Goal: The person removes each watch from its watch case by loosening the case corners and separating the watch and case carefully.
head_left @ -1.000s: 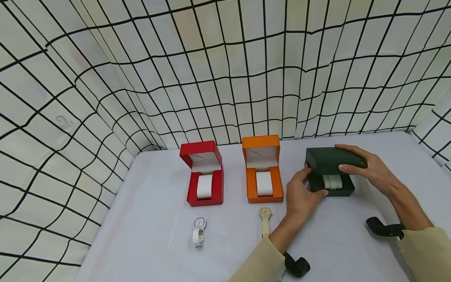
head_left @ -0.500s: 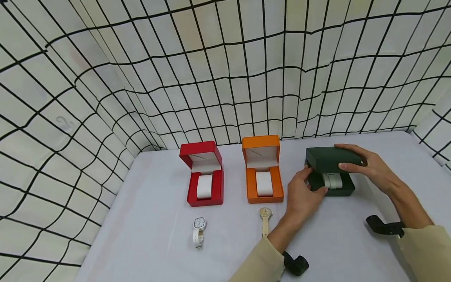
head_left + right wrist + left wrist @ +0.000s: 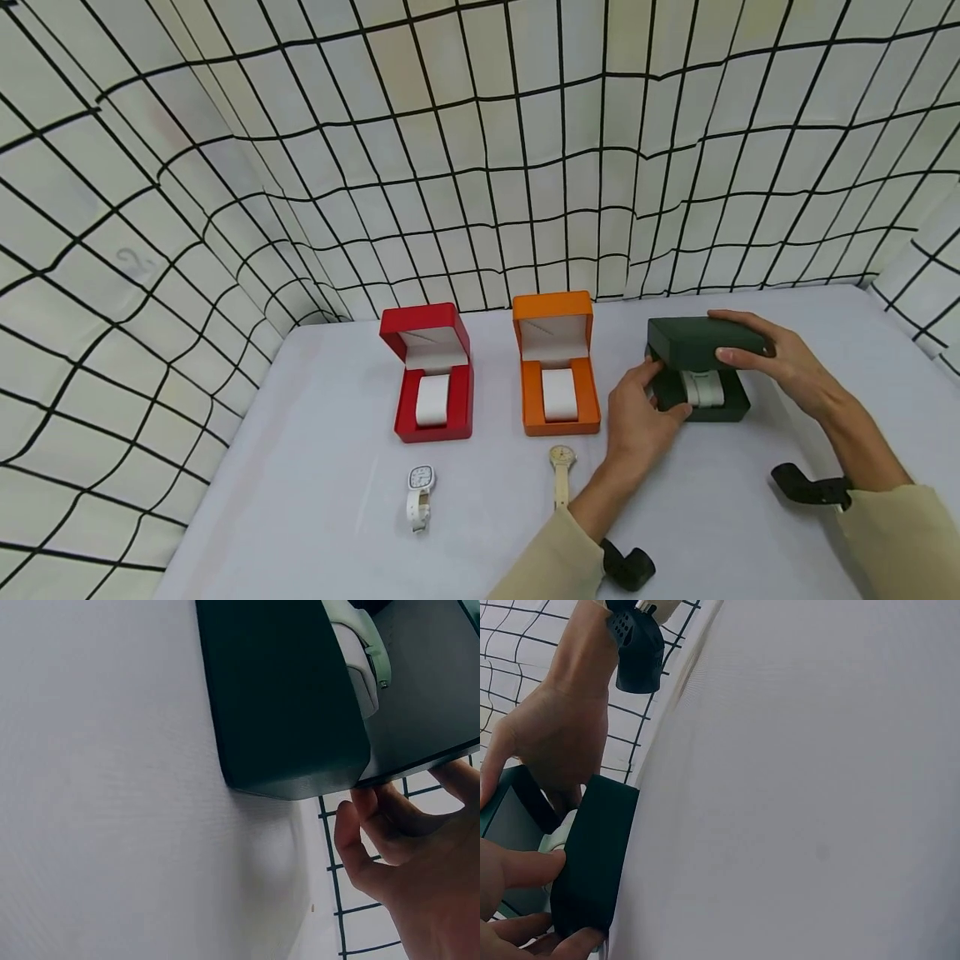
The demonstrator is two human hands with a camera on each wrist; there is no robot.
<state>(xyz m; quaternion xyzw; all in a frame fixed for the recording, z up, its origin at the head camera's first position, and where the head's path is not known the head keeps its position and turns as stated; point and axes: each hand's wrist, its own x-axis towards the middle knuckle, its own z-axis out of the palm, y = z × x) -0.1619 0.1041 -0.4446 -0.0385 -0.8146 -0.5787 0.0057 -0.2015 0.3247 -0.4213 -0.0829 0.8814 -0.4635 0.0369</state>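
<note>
A dark green watch box (image 3: 723, 412) stands at the right of the table, its lid (image 3: 693, 343) partly raised. My right hand (image 3: 798, 371) holds the lid at its right end, thumb in front and fingers over the top. My left hand (image 3: 641, 421) grips the left side of the base, with the thumb at the front rim. Inside lies a white cushion (image 3: 356, 656) with a pale green watch strap (image 3: 380, 656) round it. The watch's dial is hidden. In the left wrist view, the left thumb (image 3: 532, 868) lies over the rim of the base.
Left of the green box stand an orange watch box (image 3: 532, 423) and a red one (image 3: 405, 429), both with raised lids and white cushions. A cream watch (image 3: 562, 467) and a white watch (image 3: 421, 496) lie in front. Netting (image 3: 487, 171) over white cloth rises behind the table.
The head view has shifted slightly. Both hands stay on the green box, and its lid remains at nearly the same tilt.
</note>
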